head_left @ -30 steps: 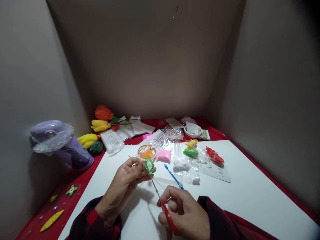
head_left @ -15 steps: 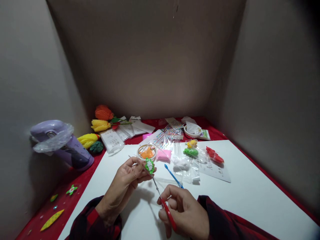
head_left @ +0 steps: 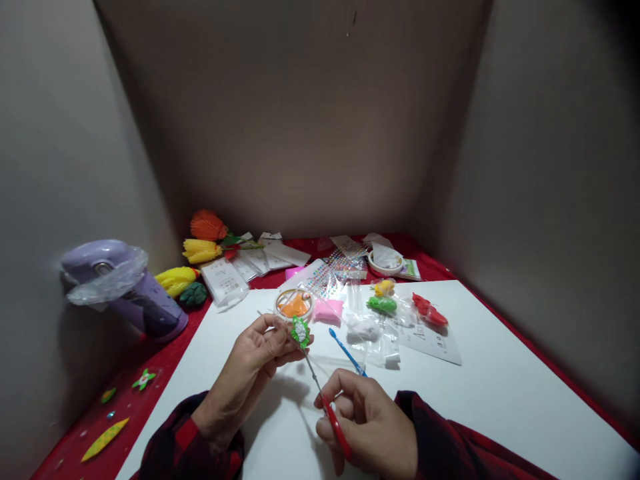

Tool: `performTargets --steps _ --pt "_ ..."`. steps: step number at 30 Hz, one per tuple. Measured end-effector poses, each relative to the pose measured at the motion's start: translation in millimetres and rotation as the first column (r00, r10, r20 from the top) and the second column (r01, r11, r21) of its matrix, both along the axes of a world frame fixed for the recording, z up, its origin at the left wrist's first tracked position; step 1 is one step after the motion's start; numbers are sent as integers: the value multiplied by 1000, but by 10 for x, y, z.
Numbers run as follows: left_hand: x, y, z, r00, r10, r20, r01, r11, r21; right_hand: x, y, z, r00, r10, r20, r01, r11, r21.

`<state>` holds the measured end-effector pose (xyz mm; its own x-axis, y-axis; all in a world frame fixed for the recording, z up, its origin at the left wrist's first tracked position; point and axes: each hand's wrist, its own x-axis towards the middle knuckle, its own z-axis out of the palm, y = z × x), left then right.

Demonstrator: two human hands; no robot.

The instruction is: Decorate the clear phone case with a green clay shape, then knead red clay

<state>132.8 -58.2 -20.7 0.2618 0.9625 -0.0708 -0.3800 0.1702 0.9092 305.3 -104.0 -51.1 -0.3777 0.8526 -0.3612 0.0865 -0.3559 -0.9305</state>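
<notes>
Over the white sheet (head_left: 500, 380), L hand (head_left: 253, 363) pinches the green-white piece (head_left: 300, 332), up-left of R hand (head_left: 375, 420), which grips the red tool (head_left: 337, 427) w/ its long axis slanting up-left to the piece's lower edge, contact unclear.

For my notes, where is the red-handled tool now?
In the head view, the red-handled tool is at lower centre, in the right hand, pointing toward the green piece in the left hand.

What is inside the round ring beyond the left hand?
Orange material shows inside the ring; what lies beneath it is covered. The green piece hides part of the ring.
</notes>
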Motion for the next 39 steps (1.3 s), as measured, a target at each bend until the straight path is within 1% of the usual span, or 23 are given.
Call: performTargets --steps 6,10,13,20,23,27,30,34,39 --pt "-3 16 -14 1000 11 4 -11 1000 -8 19 14 -39 999 34 4 -35 999 34" --pt "-1 12 -17 1000 21 16 -21 1000 -17 23 9 -70 1000 18 -14 -17 997 81" --pt "3 2 -4 1000 18 24 -18 1000 -21 26 5 -78 1000 11 -20 -9 996 91" --pt "15 -3 27 999 12 30 -11 1000 -18 19 -7 -54 999 28 25 -30 998 50" --pt "11 2 27 999 11 33 -10 1000 -12 6 -32 -61 1000 -7 17 6 999 44" --pt "5 4 22 999 13 41 -12 1000 -21 2 -53 -79 999 -33 -8 33 999 4" --pt "6 -3 22 999 11 48 -10 1000 -16 19 -49 -74 999 -50 3 50 999 19" --pt "6 -9 19 999 16 41 -15 1000 -23 38 -32 -32 1000 -16 18 15 999 29" --pt "-2 -3 9 1000 9 27 -8 1000 -19 26 -21 15 1000 -1 6 1 1000 5"
